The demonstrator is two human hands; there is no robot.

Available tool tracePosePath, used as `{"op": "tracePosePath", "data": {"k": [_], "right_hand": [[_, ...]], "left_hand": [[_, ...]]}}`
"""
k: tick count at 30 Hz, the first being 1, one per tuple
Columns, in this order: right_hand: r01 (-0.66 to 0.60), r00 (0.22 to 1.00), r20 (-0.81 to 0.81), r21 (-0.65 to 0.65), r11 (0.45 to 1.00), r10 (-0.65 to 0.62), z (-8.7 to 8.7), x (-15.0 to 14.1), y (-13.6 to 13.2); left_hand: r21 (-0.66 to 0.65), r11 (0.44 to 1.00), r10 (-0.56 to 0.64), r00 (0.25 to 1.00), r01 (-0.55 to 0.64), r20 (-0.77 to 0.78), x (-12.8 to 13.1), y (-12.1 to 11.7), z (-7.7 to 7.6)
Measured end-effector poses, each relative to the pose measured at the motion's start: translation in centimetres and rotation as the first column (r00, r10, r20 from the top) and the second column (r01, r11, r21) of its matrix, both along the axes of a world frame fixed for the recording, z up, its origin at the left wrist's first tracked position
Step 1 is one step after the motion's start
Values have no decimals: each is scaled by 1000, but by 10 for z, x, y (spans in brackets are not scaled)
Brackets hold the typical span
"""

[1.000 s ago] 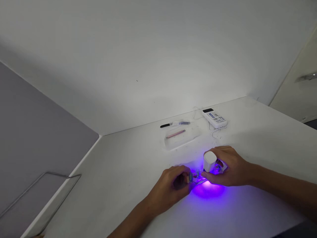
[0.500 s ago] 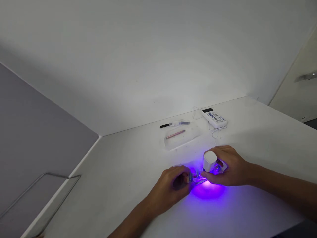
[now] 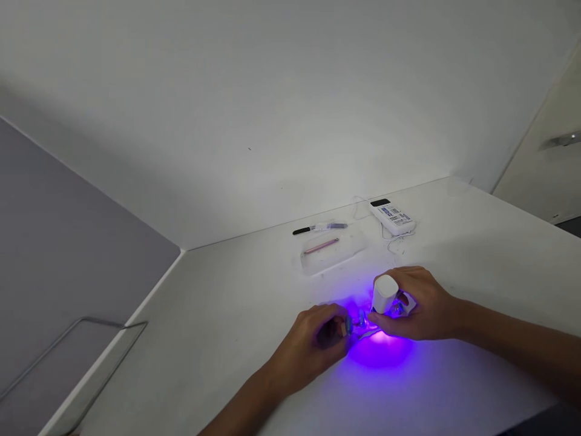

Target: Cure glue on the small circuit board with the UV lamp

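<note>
Head view: one white table (image 3: 218,321) against a pale wall (image 3: 295,109), two bare hands at work on it
Metal bar, far left: one bent grey bar (image 3: 82,319), reaching over the table's left edge
Left hand: one left hand (image 3: 308,345), fingers and thumb curled in, tips gripping the near end of a small glossy object
Black-ended tool: one slim tool (image 3: 302,231) lying behind the hands, its other end in clear wrapping; any lettering on it is too small to tell
Pink stick: one (image 3: 321,246), lying across a single clear tray (image 3: 333,261), just in front of the tool
Small glossy object: one (image 3: 362,318), between the two hands and beneath the lamp's left side, with two bluish parts showing; its full shape is lost in glare
White lamp: one (image 3: 385,293), held upright, casting one violet pool of light (image 3: 381,351) on the table
White device: one (image 3: 393,217) near the wall, with a black panel, blue and dark print and a barcode-like block; no word or brand legible
White cable: a thin loop (image 3: 388,243) beside the device
Right hand: one right hand (image 3: 417,306), thumb and fingers closed round the lamp
Silver handle, far right: one (image 3: 565,140), on a pale panel
</note>
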State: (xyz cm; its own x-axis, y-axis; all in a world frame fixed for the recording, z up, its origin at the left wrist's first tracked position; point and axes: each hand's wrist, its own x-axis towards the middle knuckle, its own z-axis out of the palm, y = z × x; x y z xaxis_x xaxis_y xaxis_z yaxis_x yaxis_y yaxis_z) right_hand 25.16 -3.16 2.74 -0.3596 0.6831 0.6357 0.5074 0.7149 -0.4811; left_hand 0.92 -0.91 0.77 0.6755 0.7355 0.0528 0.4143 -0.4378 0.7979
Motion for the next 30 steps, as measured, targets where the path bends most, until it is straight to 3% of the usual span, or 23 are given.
{"op": "tracePosePath", "data": {"k": [8, 15, 30], "right_hand": [[15, 1000, -28, 65, 998, -13, -1, -1, 1], [-9, 999, -32, 29, 1000, 10, -1, 1, 1], [77, 994, -75, 9, 997, -76, 0, -2, 0]], "left_hand": [[7, 1000, -2, 1000, 2, -3, -1, -1, 0], [2, 1000, 4, 1000, -4, -5, -2, 0, -2], [-3, 1000, -3, 1000, 3, 18, 1, -2, 3]]}}
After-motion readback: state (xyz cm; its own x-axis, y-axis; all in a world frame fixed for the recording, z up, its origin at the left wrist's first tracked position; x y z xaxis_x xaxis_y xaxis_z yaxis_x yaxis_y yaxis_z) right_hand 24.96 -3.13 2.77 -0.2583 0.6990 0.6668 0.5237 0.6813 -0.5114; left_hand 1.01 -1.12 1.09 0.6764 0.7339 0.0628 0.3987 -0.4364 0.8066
